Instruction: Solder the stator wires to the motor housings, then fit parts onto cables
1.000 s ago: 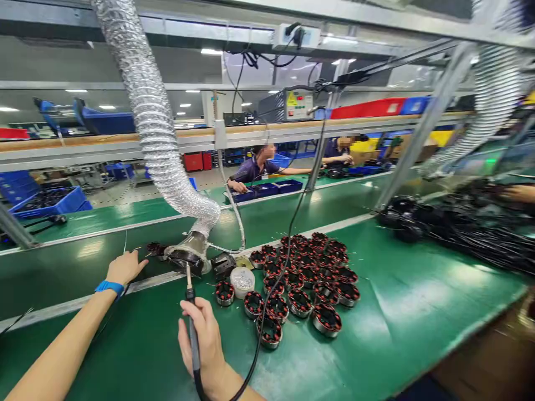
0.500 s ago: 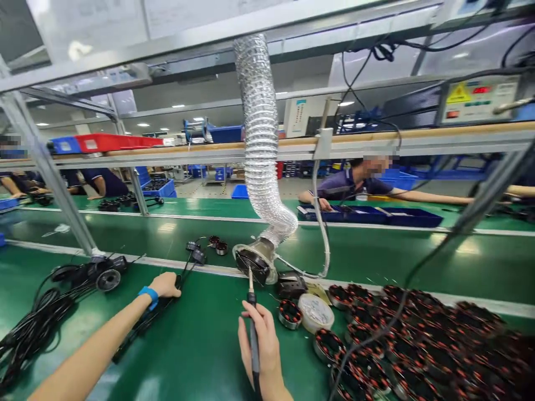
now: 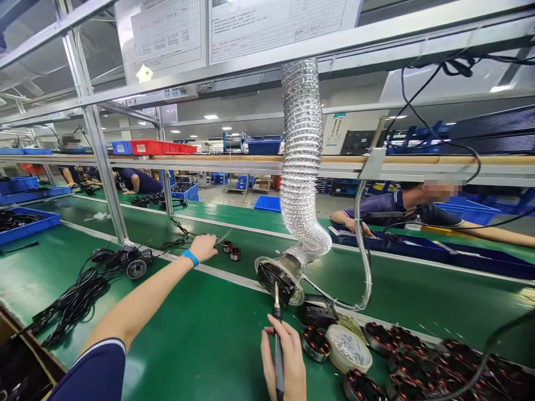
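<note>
My right hand holds a soldering iron upright like a pen, its tip in front of the round fume extractor mouth. Stretched out over the far green belt, my left hand has a blue wristband; its fingertips are turned down and hidden. Just right of it lie two small copper-wound motor stators. Thin black cables lie on the belt to its left. Near my right hand are another stator and a round tub of small silvery pieces.
Many stators crowd the right side. Black corded parts lie at left beside a metal post. A silver duct hangs from above. Across the line a co-worker reaches over dark blue trays.
My left hand has moved from the near mat, where it held a black corded part, out over the far belt. The right hand keeps the soldering iron. The view has shifted left.
</note>
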The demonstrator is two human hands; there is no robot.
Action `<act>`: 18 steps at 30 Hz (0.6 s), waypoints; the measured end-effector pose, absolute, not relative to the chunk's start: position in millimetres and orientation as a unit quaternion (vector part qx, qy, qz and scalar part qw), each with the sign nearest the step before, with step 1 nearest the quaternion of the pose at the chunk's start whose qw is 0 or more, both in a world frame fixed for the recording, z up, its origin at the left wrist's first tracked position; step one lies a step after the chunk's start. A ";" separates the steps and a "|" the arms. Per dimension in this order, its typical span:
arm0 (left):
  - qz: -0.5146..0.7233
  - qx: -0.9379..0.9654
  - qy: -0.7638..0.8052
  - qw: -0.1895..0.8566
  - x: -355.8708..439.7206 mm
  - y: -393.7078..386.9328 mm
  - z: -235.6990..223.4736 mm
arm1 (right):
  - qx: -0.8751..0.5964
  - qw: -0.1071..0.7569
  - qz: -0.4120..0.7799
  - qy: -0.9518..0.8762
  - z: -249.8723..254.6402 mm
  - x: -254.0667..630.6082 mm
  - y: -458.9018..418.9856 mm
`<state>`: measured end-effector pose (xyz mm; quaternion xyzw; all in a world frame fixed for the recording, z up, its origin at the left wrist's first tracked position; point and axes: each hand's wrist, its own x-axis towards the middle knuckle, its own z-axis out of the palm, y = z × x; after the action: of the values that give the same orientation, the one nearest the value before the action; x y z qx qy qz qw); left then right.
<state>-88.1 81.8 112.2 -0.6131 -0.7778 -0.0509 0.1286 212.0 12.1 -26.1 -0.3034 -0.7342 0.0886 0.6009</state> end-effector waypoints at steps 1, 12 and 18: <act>-0.043 -0.633 -0.765 0.111 -76.6 70.1 93.5 | -0.299 0.597 0.087 -0.739 -25.7 212.3 12.1; -0.273 -0.405 -0.823 0.288 -192.3 -75.4 -2.7 | -0.278 0.573 0.087 -0.766 -28.3 210.6 5.4; -0.257 -0.207 -0.856 0.398 -278.1 -144.8 18.1 | -0.265 0.578 0.079 -0.768 -29.5 209.8 6.7</act>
<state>-278.1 -144.8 18.1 -0.2075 -0.8560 -0.2567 0.3978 209.8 6.7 -29.5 -0.2648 -0.7679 0.0788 0.5780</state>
